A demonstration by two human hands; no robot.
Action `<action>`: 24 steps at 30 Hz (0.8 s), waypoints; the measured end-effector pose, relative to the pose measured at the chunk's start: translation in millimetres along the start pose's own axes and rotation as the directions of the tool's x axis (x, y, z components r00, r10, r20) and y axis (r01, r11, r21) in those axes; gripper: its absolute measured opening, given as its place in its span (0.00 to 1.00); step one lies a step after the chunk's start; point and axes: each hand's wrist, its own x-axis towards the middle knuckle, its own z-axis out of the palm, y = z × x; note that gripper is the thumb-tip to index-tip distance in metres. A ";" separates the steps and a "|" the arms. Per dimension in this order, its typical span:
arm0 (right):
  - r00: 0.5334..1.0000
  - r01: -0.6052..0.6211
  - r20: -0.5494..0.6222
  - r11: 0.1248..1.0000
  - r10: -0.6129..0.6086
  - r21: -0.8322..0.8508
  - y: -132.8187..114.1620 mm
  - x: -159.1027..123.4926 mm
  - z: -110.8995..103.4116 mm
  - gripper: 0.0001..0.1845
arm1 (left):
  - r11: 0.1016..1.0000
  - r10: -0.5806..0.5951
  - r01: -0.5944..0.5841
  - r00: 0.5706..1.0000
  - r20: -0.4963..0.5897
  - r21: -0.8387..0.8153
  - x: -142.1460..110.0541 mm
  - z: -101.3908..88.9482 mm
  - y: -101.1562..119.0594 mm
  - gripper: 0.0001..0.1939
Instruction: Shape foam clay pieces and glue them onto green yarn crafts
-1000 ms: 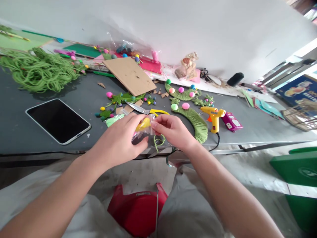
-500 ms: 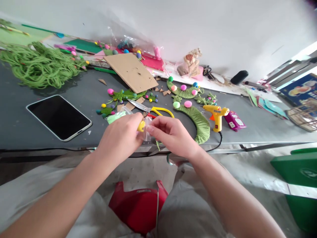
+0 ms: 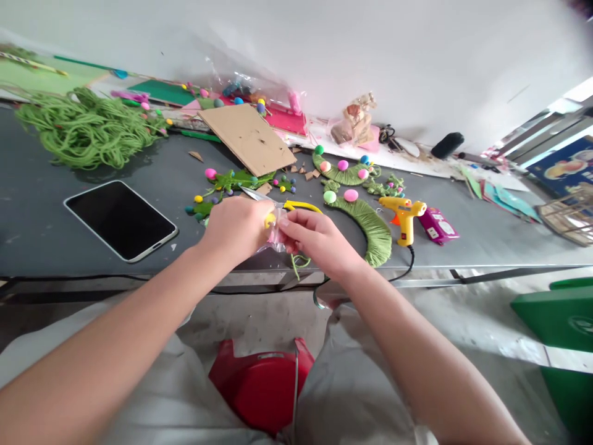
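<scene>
Close together above the table's front edge, both my hands grip a small clear plastic bag. My left hand is closed on it, and a small yellow ball shows at its fingertips; whether the ball is inside the plastic I cannot tell. Fingers and thumb of my right hand pinch the bag's other side. Just behind them lie scissors with yellow handles, partly hidden. A curved piece wrapped in green yarn rests to the right, with a pink ball and a pale green ball at its end.
A tablet lies at left, below a heap of green yarn. Cardboard sits behind the scissors. At right are a yellow glue gun, its cord over the edge, and a purple packet. A red stool stands below.
Both hands have shifted slightly and stay together on the bag. More of the plastic shows below my left fingers, and the pale green item beside that hand is now mostly covered.
</scene>
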 end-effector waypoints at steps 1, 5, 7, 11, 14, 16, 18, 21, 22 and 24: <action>1.000 -0.002 0.001 1.000 0.002 0.028 0.7 1.9 -0.2 0.21 | 1.000 0.003 -0.003 1.000 -0.002 -0.003 1.6 -0.8 -0.2 0.14; 1.000 -0.007 0.009 0.996 0.006 0.090 1.9 6.2 -2.4 0.19 | 1.000 0.003 -0.003 1.000 -0.008 -0.016 4.9 -4.1 -0.6 0.14; 1.000 -0.021 0.018 0.994 0.020 0.105 1.9 6.5 -3.3 0.19 | 1.000 0.004 -0.005 1.000 -0.011 -0.019 4.8 -5.0 -0.8 0.14; 0.998 -0.054 0.034 0.989 0.050 0.138 2.5 5.7 -3.5 0.19 | 1.000 0.011 -0.011 1.000 -0.015 -0.015 3.2 -5.2 -0.3 0.12; 0.997 -0.057 0.056 0.986 0.048 0.159 3.7 5.9 -3.2 0.22 | 1.000 0.018 -0.018 1.000 -0.017 -0.004 1.9 -5.0 0.9 0.13; 0.996 -0.054 0.074 0.983 0.042 0.173 4.1 6.4 -3.5 0.23 | 1.000 0.021 -0.021 1.000 -0.022 0.006 0.9 -5.1 1.5 0.13; 0.994 -0.065 0.097 0.978 0.046 0.196 3.7 6.9 -4.6 0.24 | 1.000 0.023 -0.022 0.999 -0.031 0.016 -0.4 -5.3 1.7 0.13; 0.985 -0.104 0.156 0.969 0.069 0.223 2.2 7.0 -7.3 0.24 | 0.999 0.032 -0.031 0.999 -0.044 0.025 -2.0 -5.3 0.8 0.13; 0.981 -0.114 0.177 0.969 0.075 0.218 1.8 6.8 -8.2 0.24 | 0.999 0.037 -0.036 0.998 -0.046 0.027 -2.3 -5.0 0.1 0.13; 0.976 -0.119 0.203 0.974 0.079 0.191 1.9 6.5 -9.2 0.24 | 0.998 0.055 -0.054 0.997 -0.047 0.028 -2.1 -3.6 -1.4 0.13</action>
